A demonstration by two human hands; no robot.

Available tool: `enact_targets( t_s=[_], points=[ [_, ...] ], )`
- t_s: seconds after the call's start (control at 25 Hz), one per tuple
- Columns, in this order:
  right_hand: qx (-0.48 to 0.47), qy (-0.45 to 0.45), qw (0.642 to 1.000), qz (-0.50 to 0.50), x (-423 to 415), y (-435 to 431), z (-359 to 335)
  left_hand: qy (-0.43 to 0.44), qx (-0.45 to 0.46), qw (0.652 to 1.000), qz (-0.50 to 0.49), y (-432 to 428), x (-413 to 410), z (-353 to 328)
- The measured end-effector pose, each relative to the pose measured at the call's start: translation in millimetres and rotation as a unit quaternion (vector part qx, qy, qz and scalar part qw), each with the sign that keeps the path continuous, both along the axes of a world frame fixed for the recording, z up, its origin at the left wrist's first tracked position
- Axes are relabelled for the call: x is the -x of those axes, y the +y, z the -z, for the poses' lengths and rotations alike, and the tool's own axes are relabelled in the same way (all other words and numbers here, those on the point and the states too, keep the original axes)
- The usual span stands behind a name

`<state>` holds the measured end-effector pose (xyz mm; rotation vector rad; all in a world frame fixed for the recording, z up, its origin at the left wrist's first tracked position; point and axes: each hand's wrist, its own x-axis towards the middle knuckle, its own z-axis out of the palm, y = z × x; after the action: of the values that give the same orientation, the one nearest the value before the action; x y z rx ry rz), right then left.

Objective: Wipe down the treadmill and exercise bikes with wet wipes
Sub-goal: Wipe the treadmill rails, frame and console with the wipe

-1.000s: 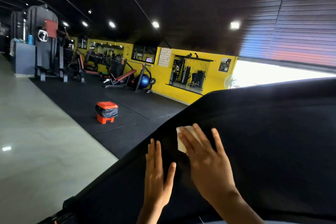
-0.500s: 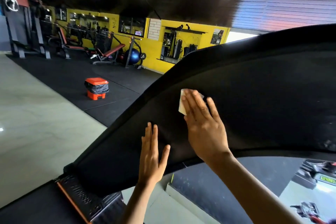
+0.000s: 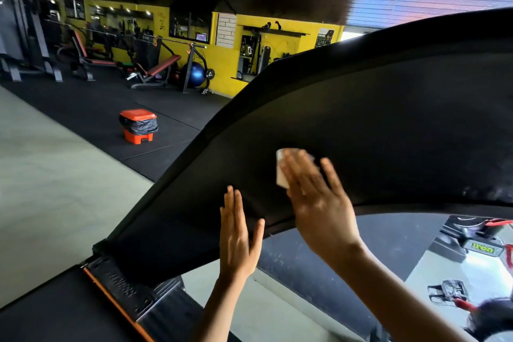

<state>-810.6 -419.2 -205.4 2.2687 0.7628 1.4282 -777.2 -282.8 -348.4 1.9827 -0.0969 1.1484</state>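
Orange bin, blue ball

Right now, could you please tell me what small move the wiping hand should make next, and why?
Probably slide the right hand, pressing the white wet wipe flat, rightward along the black curved treadmill panel: pale dusty specks show near its lower right edge.

Gym, indoor. Evidence: weight benches, racked barbell, blue exercise ball, black rubber floor mats, treadmill, yellow wall with mirrors.
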Motion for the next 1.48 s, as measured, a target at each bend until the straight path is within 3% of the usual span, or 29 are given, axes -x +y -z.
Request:
enact_targets(
  t_s=[0.08,0.16,0.36,0.48,0.6,0.72,0.84,0.92,1.04,1.16,1.24,1.36,1.48],
  points=[
    [0.086,0.013,0.996,-0.012,0,-9,14,-0.011,-0.006,1.0,0.0,-9,2,-4],
    [0.113,0.025,0.993,-0.012,8,-30,14,-0.029,-0.01,1.0,0.001,-20,3,-12],
    [-0.045,-0.044,0.997,0.045,33,-66,-58,-0.088,-0.02,0.996,0.012,-51,5,-59],
    [-0.117,-0.039,0.991,0.06,45,-77,-43,-0.098,-0.013,0.995,0.02,-59,6,-79],
    [-0.058,0.007,0.998,0.039,37,-54,-7,-0.105,-0.022,0.994,0.017,-53,3,-92],
    [-0.015,-0.038,0.999,0.021,17,-37,-53,-0.115,-0.034,0.993,0.014,-44,0,-112],
    [-0.11,-0.098,0.988,0.052,25,-69,-107,-0.114,-0.045,0.992,0.027,-45,-1,-140],
    [-0.171,-0.11,0.978,0.051,40,-89,-102,-0.126,-0.063,0.989,0.036,-49,0,-152],
    [-0.134,-0.064,0.988,0.039,40,-75,-70,-0.144,-0.104,0.984,0.032,-53,1,-167],
    [-0.097,-0.086,0.991,0.043,37,-86,-109,-0.18,-0.152,0.971,0.036,-72,8,-186],
    [-0.164,-0.116,0.977,0.071,48,-119,-132,-0.195,-0.157,0.967,0.05,-88,14,-197],
    [-0.297,-0.118,0.945,0.071,64,-140,-113,-0.196,-0.141,0.968,0.065,-112,21,-206],
    [-0.17,-0.063,0.983,0.034,65,-135,-81,-0.196,-0.138,0.968,0.074,-130,27,-206]
  ],
)
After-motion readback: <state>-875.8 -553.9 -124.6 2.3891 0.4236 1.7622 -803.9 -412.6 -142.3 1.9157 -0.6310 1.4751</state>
